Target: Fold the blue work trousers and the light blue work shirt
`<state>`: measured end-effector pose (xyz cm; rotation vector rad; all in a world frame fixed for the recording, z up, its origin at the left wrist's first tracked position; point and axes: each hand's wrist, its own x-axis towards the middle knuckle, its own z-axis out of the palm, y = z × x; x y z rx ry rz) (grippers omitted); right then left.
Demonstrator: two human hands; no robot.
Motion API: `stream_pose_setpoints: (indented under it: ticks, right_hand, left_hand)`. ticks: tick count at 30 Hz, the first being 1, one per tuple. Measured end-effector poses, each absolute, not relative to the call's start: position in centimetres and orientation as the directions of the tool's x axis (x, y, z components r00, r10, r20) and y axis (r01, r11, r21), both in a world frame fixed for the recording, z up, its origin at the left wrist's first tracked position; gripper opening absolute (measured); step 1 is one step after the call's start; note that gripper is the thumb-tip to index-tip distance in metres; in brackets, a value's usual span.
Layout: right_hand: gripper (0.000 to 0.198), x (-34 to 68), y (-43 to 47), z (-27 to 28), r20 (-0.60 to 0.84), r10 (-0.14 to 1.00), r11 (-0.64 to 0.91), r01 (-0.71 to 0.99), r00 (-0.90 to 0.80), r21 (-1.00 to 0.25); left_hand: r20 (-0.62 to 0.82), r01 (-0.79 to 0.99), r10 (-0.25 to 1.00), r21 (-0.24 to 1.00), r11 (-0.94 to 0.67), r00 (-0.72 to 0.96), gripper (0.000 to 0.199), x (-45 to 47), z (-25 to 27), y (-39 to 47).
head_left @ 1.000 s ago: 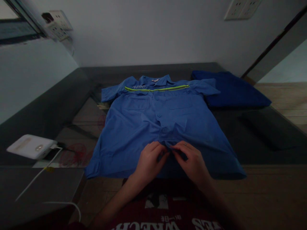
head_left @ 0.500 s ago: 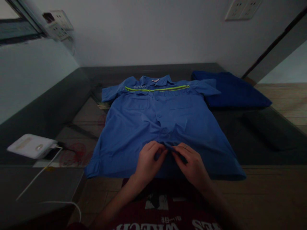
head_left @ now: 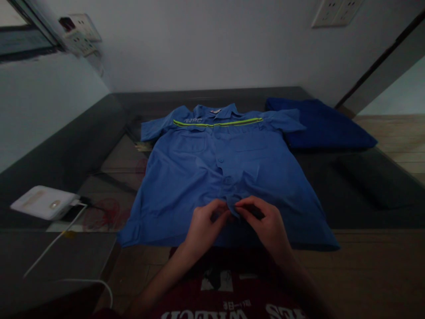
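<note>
A blue short-sleeved work shirt lies spread face up, its collar away from me, with a yellow-green stripe across the chest. Low on its front opening, my left hand pinches the cloth between thumb and fingers. Just to the right, my right hand is closed on the raised placket edge, fingertips almost meeting those of my left. Above my hands, a button shows on the placket. Whether a button sits between my fingertips is hidden.
A dark table carries the shirt, whose hem hangs at the near edge. Folded dark-blue cloth lies at the back right. At left rests a white power bank with a white cable. Wall sockets are behind.
My right hand has shifted slightly left and turned, its fingertips closer to the left hand's. The pinched placket edge now stands up more. The rest of the shirt lies as before.
</note>
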<state>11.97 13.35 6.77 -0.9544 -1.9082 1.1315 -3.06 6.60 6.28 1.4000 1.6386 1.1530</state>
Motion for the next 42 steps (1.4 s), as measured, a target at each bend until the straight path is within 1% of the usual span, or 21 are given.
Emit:
stream_pose_setpoints:
  ticks: [2, 4, 11, 17, 22, 28, 32, 36, 39, 42]
  right_hand:
    - [0.008, 11.9, 13.2, 6.9, 0.215, 0.863, 0.349, 0.234, -0.457, -0.907]
    - [0.007, 11.9, 13.1, 7.0, 0.229, 0.857, 0.366, 0.233, -0.462, -0.901]
    - [0.006, 12.1, 12.9, 7.0, 0.304, 0.815, 0.462, 0.236, -0.493, -0.855]
    - [0.004, 12.1, 12.8, 6.4, 0.339, 0.802, 0.504, 0.254, -0.491, -0.825]
    - [0.004, 11.9, 12.8, 6.2, 0.343, 0.797, 0.514, 0.259, -0.497, -0.818]
    - [0.005, 11.6, 12.6, 5.9, 0.36, 0.792, 0.538, 0.286, -0.493, -0.793]
    - [0.009, 11.4, 12.2, 5.7, 0.441, 0.764, 0.613, 0.313, -0.471, -0.726]
    - [0.013, 11.2, 12.0, 5.2, 0.544, 0.689, 0.715, 0.325, -0.479, -0.619]
    - [0.016, 11.1, 12.1, 5.0, 0.619, 0.622, 0.78, 0.306, -0.48, -0.546]
    - [0.017, 11.0, 12.2, 4.9, 0.658, 0.582, 0.81, 0.27, -0.478, -0.52]
  left_hand:
    - [-0.001, 0.294, 0.981, 0.954, 0.059, -0.194, 0.007, -3.1, 6.5, 6.5]
    - [-0.017, 0.274, 0.977, 0.959, 0.076, -0.211, 0.007, -3.1, 6.6, 6.4]
    - [0.013, 0.294, 0.975, 0.954, 0.055, -0.224, 0.008, -3.2, 6.5, 6.1]
    - [0.021, 0.357, 0.986, 0.933, 0.04, -0.163, 0.012, -3.5, 6.6, 6.1]
    - [0.005, 0.407, 0.992, 0.912, 0.048, -0.129, 0.025, -3.5, 7.1, 6.0]
    - [-0.021, 0.35, 0.983, 0.933, 0.084, -0.181, 0.014, -3.1, 6.7, 6.2]
    - [-0.04, 0.332, 0.977, 0.937, 0.109, -0.208, 0.015, -3.0, 6.4, 6.4]
    - [-0.093, 0.278, 0.98, 0.95, 0.14, -0.177, 0.018, -3.4, 6.6, 6.4]
    - [-0.118, 0.345, 0.98, 0.924, 0.167, -0.158, 0.018, -3.7, 7.0, 6.4]
    - [-0.08, 0.472, 0.984, 0.87, 0.147, -0.159, 0.02, -3.7, 7.2, 6.4]
